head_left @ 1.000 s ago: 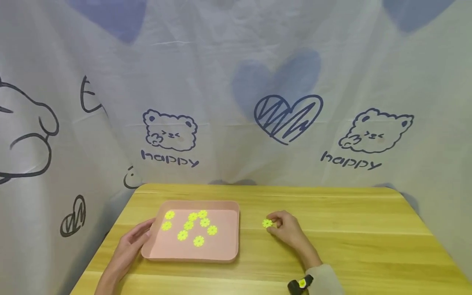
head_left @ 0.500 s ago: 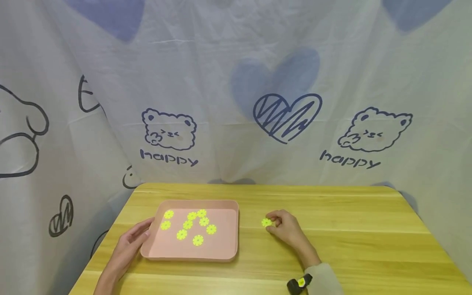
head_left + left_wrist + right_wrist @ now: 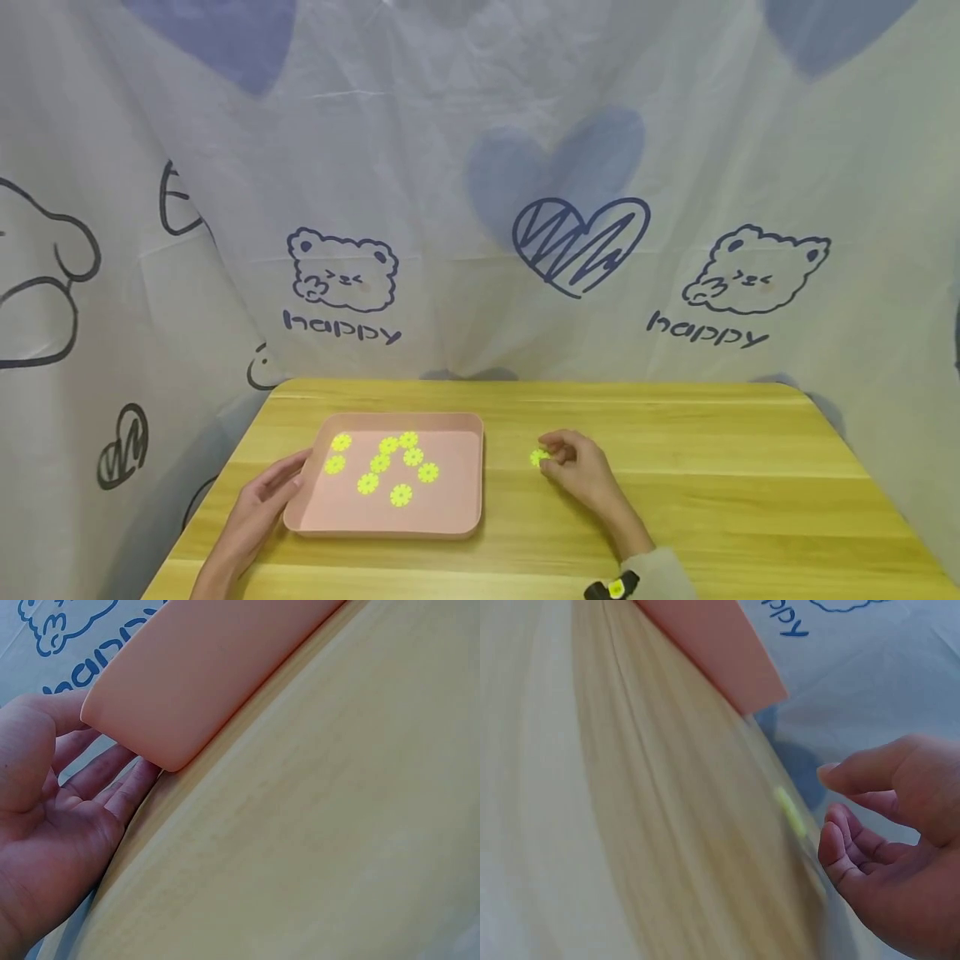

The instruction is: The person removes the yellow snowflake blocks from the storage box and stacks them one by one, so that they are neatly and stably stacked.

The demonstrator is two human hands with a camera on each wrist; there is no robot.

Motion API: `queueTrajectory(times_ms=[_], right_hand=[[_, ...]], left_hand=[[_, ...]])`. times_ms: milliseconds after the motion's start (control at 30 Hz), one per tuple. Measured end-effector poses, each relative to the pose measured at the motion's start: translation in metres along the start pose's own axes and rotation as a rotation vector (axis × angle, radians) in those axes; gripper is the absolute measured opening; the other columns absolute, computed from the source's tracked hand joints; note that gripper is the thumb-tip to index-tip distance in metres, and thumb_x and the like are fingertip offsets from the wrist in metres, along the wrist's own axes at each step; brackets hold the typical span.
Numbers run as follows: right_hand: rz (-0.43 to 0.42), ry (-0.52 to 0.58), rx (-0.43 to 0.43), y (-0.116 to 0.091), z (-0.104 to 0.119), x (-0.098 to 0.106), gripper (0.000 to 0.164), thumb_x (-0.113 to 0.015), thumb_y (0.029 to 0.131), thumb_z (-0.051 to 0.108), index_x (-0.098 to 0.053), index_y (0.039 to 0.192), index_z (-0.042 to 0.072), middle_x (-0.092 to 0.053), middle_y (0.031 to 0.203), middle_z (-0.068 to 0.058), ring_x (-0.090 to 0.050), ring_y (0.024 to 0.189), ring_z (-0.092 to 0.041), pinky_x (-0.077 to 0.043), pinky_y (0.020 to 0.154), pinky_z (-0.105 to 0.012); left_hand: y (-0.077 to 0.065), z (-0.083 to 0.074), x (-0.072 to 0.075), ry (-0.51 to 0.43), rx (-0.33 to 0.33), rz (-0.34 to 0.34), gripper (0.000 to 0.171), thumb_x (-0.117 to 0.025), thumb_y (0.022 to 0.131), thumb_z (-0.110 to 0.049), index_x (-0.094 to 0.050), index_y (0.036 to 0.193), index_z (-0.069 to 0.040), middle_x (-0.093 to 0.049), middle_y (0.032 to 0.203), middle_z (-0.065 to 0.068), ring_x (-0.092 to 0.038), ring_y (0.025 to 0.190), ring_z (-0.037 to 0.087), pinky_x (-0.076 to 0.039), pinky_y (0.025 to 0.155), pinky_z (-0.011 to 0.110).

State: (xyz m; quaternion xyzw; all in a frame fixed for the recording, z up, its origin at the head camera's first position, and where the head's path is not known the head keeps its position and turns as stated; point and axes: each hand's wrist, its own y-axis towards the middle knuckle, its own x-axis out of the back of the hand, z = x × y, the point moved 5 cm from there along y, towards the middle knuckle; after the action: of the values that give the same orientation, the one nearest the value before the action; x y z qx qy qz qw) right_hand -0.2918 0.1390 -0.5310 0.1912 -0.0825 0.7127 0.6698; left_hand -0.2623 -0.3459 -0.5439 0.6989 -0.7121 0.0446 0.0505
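Note:
My left hand [image 3: 253, 508] rests against the left end of a pink tray [image 3: 442, 515], its fingers lying along the outer wall. Part of those fingers is hidden behind the wall in the left wrist view. Inside the tray lie several flat yellow flower-shaped pieces [image 3: 401, 495], mostly in the middle and at the left. To the tray's right, one more yellow flower-shaped piece [image 3: 537, 457] lies by the fingertips of my right hand [image 3: 585, 475]. The right wrist view shows that piece [image 3: 790, 812] low by the tabletop, beside the loosely bent fingers [image 3: 836, 855], with thumb and fingers apart.
A wooden table [image 3: 712, 500] carries the tray. White curtains [image 3: 450, 167] with drawn bears and hearts hang behind it and at the sides. A black band with a yellow mark [image 3: 617, 588] is around the right wrist. A dark cable [image 3: 193, 500] shows past the table's left edge.
The right fingers have edged slightly left over the single yellow piece, covering a bit more of it. The left hand and tray have stayed in place; the head view shifts slightly.

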Motion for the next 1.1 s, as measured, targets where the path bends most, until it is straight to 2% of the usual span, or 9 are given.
queueTrajectory(times_ms=[167, 400, 633, 767, 933, 1100], right_hand=[[0.031, 0.074, 0.050, -0.005, 0.016, -0.005, 0.032, -0.075, 0.092, 0.003, -0.069, 0.123, 0.002, -0.067, 0.111, -0.014, -0.065, 0.094, -0.020, -0.057, 0.082, -0.028], [0.105, 0.094, 0.136, -0.010, 0.043, -0.026, 0.032, -0.073, 0.094, 0.006, -0.066, 0.124, -0.001, -0.065, 0.113, -0.020, -0.064, 0.099, -0.024, -0.058, 0.084, -0.028], [0.097, 0.084, 0.218, -0.006, 0.059, -0.048, 0.028, -0.073, 0.092, -0.001, -0.068, 0.119, -0.001, -0.067, 0.108, -0.018, -0.065, 0.097, -0.025, -0.059, 0.081, -0.028], [0.112, 0.081, 0.289, -0.001, 0.070, -0.060, 0.027, -0.073, 0.092, -0.002, -0.068, 0.118, -0.001, -0.067, 0.108, -0.019, -0.066, 0.098, -0.030, -0.061, 0.082, -0.035], [0.156, 0.017, 0.322, 0.006, 0.082, -0.081, 0.025, -0.073, 0.093, 0.000, -0.068, 0.118, 0.001, -0.067, 0.111, -0.017, -0.065, 0.099, -0.029, -0.060, 0.087, -0.042], [0.208, -0.074, 0.312, 0.013, 0.088, -0.101, 0.024, -0.072, 0.093, 0.000, -0.069, 0.117, 0.000, -0.067, 0.111, -0.015, -0.064, 0.099, -0.026, -0.058, 0.089, -0.038]], left_hand=[[0.000, 0.000, 0.000, 0.017, 0.001, 0.001, 0.060, -0.062, 0.105, -0.026, -0.041, 0.153, 0.004, -0.057, 0.140, -0.009, -0.056, 0.119, -0.008, -0.050, 0.096, 0.016], [0.004, 0.000, -0.001, 0.046, 0.008, -0.013, 0.060, -0.063, 0.105, -0.027, -0.042, 0.153, 0.003, -0.054, 0.147, 0.002, -0.054, 0.119, -0.010, -0.048, 0.097, 0.014], [0.004, -0.002, 0.001, 0.033, -0.018, -0.002, 0.058, -0.061, 0.106, -0.023, -0.041, 0.152, 0.005, -0.057, 0.140, -0.010, -0.054, 0.120, -0.010, -0.048, 0.097, 0.013], [0.003, -0.002, 0.002, 0.043, -0.017, -0.004, 0.058, -0.061, 0.106, -0.024, -0.041, 0.152, 0.005, -0.056, 0.136, -0.015, -0.054, 0.119, -0.011, -0.047, 0.097, 0.013], [0.001, -0.001, 0.002, 0.051, -0.002, -0.013, 0.060, -0.062, 0.105, -0.025, -0.041, 0.152, 0.004, -0.057, 0.137, -0.014, -0.053, 0.119, -0.011, -0.047, 0.097, 0.013], [0.001, 0.000, 0.002, 0.055, 0.012, -0.017, 0.060, -0.062, 0.105, -0.025, -0.041, 0.153, 0.004, -0.054, 0.146, 0.000, -0.053, 0.120, -0.010, -0.047, 0.097, 0.013]])
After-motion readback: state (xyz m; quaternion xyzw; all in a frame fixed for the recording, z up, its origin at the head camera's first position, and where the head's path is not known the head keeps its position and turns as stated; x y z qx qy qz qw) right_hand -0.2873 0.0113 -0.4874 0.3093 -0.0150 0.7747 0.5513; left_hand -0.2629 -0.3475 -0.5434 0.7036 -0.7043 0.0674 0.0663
